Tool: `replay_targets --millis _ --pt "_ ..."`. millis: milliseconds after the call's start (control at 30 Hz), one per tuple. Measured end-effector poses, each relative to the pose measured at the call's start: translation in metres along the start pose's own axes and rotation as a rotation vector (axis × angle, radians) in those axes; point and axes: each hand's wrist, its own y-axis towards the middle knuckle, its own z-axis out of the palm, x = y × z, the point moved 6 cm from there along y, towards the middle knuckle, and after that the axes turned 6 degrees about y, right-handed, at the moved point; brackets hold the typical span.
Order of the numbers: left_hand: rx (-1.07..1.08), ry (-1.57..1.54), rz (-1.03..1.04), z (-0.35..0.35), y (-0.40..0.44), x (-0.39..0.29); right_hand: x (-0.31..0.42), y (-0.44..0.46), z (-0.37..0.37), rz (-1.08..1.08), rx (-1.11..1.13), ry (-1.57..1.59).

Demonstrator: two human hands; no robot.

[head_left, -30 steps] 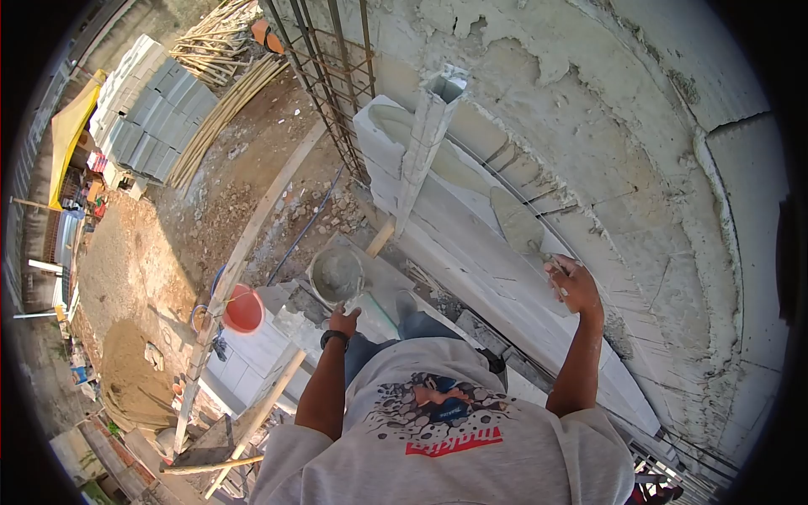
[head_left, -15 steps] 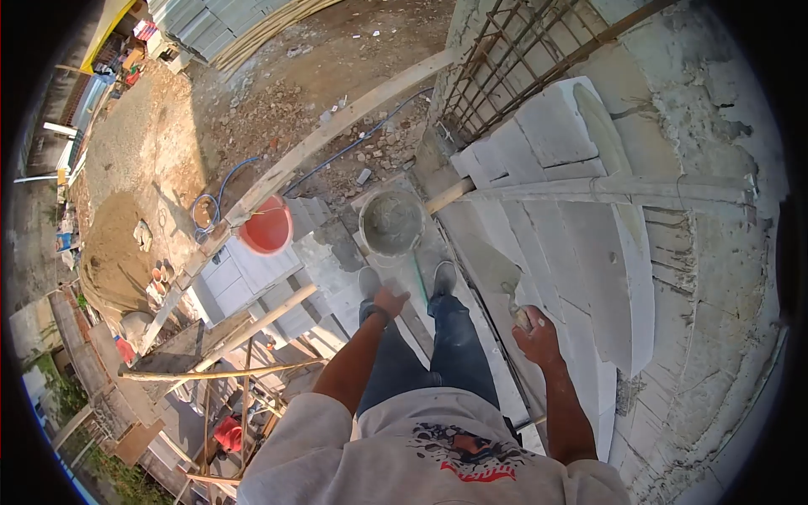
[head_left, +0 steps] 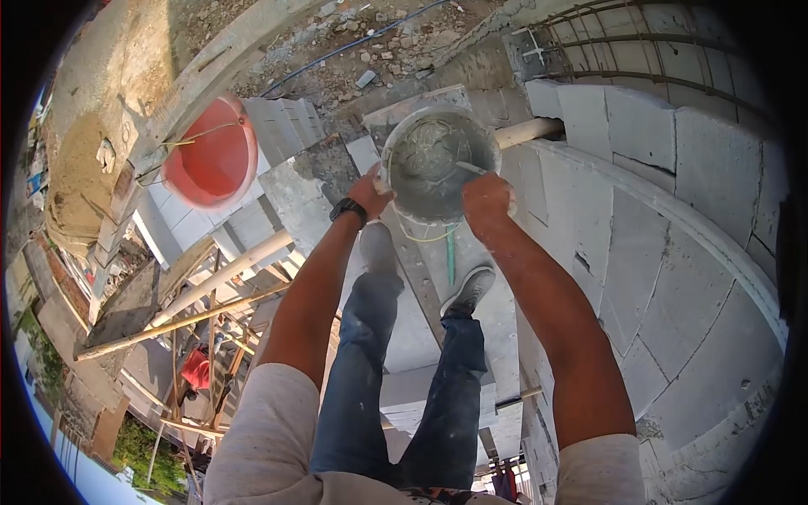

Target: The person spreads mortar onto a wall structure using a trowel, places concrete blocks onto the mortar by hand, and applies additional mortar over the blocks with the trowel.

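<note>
A round bucket [head_left: 394, 192] of wet grey mortar [head_left: 433, 145] stands on the planks in front of my feet. My left hand [head_left: 370, 195] grips its left rim, with the thumb near the edge. My right hand [head_left: 489, 202], over the right side of the rim, is closed around the handle of a trowel [head_left: 468, 167]. The trowel's blade is down in the mortar and mostly hidden. A green strip [head_left: 450, 257] lies just below the bucket, between my feet.
A red bucket [head_left: 210, 160] stands at the left beside pale blocks. A light block wall [head_left: 640, 252] rises close on my right, with rebar [head_left: 648, 50] above it. Wooden poles [head_left: 227, 278] and scaffolding drop away at the lower left, where a person in red [head_left: 195, 369] shows.
I have bent closer to the mortar bucket. My right hand has brought the trowel from beside the wall into the mortar, and my left hand has moved forward onto the rim.
</note>
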Motion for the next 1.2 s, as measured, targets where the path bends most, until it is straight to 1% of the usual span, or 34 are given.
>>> replay_targets --millis 100,133,200,233,300,333,400,433,467,500,600,667,700,733,767,833,900,933,1000,1033,1100,1133,1200 --pt "-0.052 -0.009 0.024 0.005 -0.006 -0.016 0.028 0.017 0.041 -0.002 0.139 0.247" --pt "-0.037 -0.038 0.021 0.015 -0.008 -0.016 0.033 0.014 0.048 -0.003 0.123 0.313" --pt "-0.091 -0.084 0.076 0.032 -0.014 -0.026 0.039 -0.003 0.058 -0.003 0.071 0.443" --pt "-0.105 -0.114 0.099 0.046 -0.023 -0.03 0.039 -0.016 0.058 0.007 0.098 0.498" --pt "-0.231 -0.001 0.199 0.062 -0.039 -0.043 0.031 -0.043 0.058 0.041 0.151 0.605" --pt "-0.308 0.056 0.255 0.061 -0.044 -0.055 0.027 -0.051 0.063 0.057 0.038 0.7" --pt "-0.194 -0.03 0.229 0.065 -0.052 -0.067 0.022 -0.054 0.091 0.082 -0.197 0.884" --pt "-0.137 -0.071 0.212 0.065 -0.055 -0.074 0.021 -0.043 0.104 0.064 -0.222 0.972" --pt "-0.098 -0.044 0.183 0.067 -0.059 -0.08 0.021 -0.033 0.118 0.048 -0.242 1.06" --pt "-0.105 -0.042 0.183 0.071 -0.064 -0.081 0.019 -0.028 0.123 0.032 -0.265 1.149" --pt "-0.164 -0.014 0.216 0.073 -0.064 -0.081 0.016 -0.014 0.151 0.069 -0.099 1.487" --pt "-0.234 0.025 0.259 0.07 -0.06 -0.07 0.015 -0.019 0.171 0.039 -0.048 1.601" --pt "-0.245 0.034 0.229 0.065 -0.059 -0.063 0.012 -0.025 0.186 0.025 -0.023 1.662" --pt "-0.253 0.04 0.207 0.059 -0.054 -0.059 0.013 -0.019 0.223 -0.038 -0.219 1.695" --pt "-0.261 0.039 0.187 0.055 -0.048 -0.057 0.015 -0.027 0.228 0.012 -0.17 1.731" --pt "-0.102 -0.058 -0.008 0.042 -0.036 -0.039 0.008 -0.052 0.226 0.11 -0.064 1.785" --pt "0.018 0.069 -0.038 0.032 -0.023 -0.017 -0.002 -0.063 0.211 0.077 -0.117 1.717" --pt "0.048 -0.027 -0.026 0.03 -0.022 -0.008 -0.003 -0.066 0.209 0.06 -0.143 1.686" --pt "0.113 -0.214 0.003 0.034 -0.018 0.002 -0.007 -0.067 0.206 0.011 -0.291 1.669" --pt "0.023 -0.307 -0.042 0.041 -0.016 0.01 -0.009 -0.07 0.206 -0.009 -0.364 1.66" --pt "-0.147 -0.493 -0.134 0.058 -0.026 0.029 -0.017 -0.094 0.194 -0.059 -0.41 1.746" --pt "-0.203 -0.339 -0.113 0.06 -0.042 0.027 -0.026 -0.113 0.184 -0.084 -0.434 1.784" --pt "-0.333 -0.047 -0.035 0.053 -0.08 0.004 -0.043 -0.161 0.166 -0.149 -0.307 1.977"
